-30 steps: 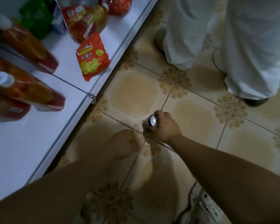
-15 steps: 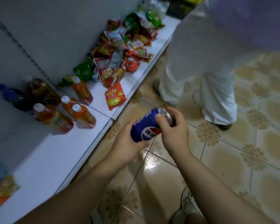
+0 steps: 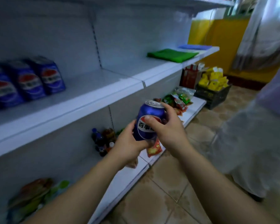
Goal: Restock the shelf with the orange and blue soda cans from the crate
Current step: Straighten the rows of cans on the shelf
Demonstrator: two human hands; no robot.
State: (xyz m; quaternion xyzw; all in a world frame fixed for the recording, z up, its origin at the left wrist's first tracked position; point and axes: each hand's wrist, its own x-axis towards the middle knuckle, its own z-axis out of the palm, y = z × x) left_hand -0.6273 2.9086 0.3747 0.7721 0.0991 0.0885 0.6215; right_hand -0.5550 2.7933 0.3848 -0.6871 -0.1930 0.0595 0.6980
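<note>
Up comes the can: half a second ago it lay tipped low over the floor tiles, and now the blue soda can [image 3: 149,110] stands nearly upright, lifted in front of the shelving. Left hand [image 3: 128,144] cups its base from below, fingers curled round the lower wall; right hand [image 3: 170,130] wraps the far side, thumb pressed across the logo and fingertips up by the rim. Both hands are gripping it, and the can sits in the air just below the front lip of the middle shelf [image 3: 90,84], not yet on it. Over on the left of that shelf, three blue cans [image 3: 31,80] stand in a row, blurred. Further along lie a folded green cloth [image 3: 173,54] and a blue cloth [image 3: 195,46]. Down on the bottom shelf [image 3: 123,178] there are dark bottles [image 3: 102,141] and snack bags [image 3: 179,97], with a black basket [image 3: 215,97] of yellow packets [image 3: 213,80] at the far end. A person in white clothing [image 3: 249,143] stands on the right.
</note>
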